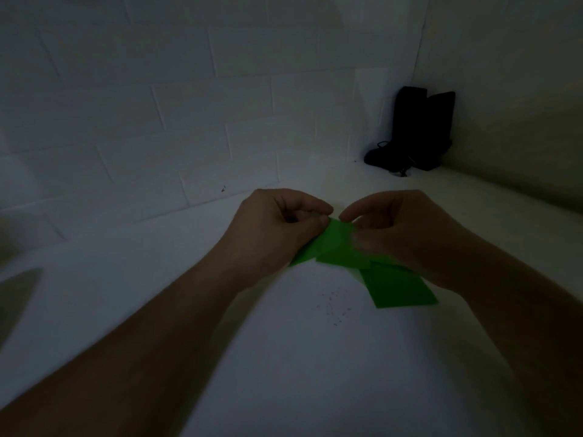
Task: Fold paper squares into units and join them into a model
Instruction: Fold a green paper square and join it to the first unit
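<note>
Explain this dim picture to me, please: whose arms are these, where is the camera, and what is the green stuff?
There is no machine here. The one picture comes from a wide-angle camera worn on a person's head, looking forward and down, so the two bare forearms reaching in from the bottom are that person's own. The left hand pinches the upper corner of a folded green paper piece, and the right hand curls over its other side; that hand is blurred, so its exact grip is hard to read. More green paper lies flat on the white table, partly under the right hand. At the far corner, where a white brick-pattern wall ends, stand some dark objects, too dark to identify. The person appears to be folding origami units.
</note>
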`<state>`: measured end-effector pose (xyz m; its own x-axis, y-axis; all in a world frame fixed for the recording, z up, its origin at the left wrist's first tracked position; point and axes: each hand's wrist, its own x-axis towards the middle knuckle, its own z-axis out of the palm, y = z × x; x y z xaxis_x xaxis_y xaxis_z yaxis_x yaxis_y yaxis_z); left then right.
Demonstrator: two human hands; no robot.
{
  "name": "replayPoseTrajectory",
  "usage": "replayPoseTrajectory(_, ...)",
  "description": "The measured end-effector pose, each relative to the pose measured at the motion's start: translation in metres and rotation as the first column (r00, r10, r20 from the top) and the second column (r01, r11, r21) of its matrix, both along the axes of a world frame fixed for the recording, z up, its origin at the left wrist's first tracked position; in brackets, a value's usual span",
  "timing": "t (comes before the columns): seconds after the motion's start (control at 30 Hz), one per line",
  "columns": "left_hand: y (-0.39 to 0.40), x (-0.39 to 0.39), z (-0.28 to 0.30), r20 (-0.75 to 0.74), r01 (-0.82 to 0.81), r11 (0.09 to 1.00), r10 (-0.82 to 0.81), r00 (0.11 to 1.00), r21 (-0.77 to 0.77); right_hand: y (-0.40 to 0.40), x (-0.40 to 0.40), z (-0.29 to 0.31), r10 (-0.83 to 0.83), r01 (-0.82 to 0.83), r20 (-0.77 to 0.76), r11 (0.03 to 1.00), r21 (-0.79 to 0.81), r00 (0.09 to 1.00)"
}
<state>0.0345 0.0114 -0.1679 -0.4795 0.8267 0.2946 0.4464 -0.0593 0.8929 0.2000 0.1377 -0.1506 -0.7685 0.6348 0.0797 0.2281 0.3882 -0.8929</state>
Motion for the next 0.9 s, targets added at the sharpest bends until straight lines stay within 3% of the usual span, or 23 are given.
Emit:
replayPoseTrajectory(0.3, 0.0, 0.005, -0.002, -0.002, 0.083, 0.996, -0.083, 0.997, -0.03, -0.005, 0.0, 0.001, 0.043, -0.045, 0.039, 0.998, 0.055, 0.998)
replayPoseTrajectory(0.43, 0.002, 0.003, 0.0, 0.159, 0.071, 0.996, -0.078, 0.984, 0.051, 0.0, 0.002, 0.004, -0.031, 0.027, -0.051, 0.997, -0.075, 0.998)
replayPoseTrajectory(0.57, 0.003, 0.003, -0.001, 0.307, 0.1, 0.995, -0.105, 0.946, 0.032, 0.002, 0.001, 0.002, -0.061, 0.038, -0.165, 0.99, -0.138, 0.984)
replayPoseTrajectory(0.77, 0.011, 0.016, 0.002, 0.627, 0.029, 0.984, -0.135, 0.767, 0.177, -0.003, -0.008, -0.006, -0.162, 0.051, -0.346, 0.95, -0.309, 0.924)
replayPoseTrajectory(0.9, 0.012, 0.022, 0.0, 0.64, 0.123, 0.969, -0.234, 0.732, 0.214, -0.007, -0.013, -0.009, -0.185, 0.003, -0.419, 0.917, -0.399, 0.889)
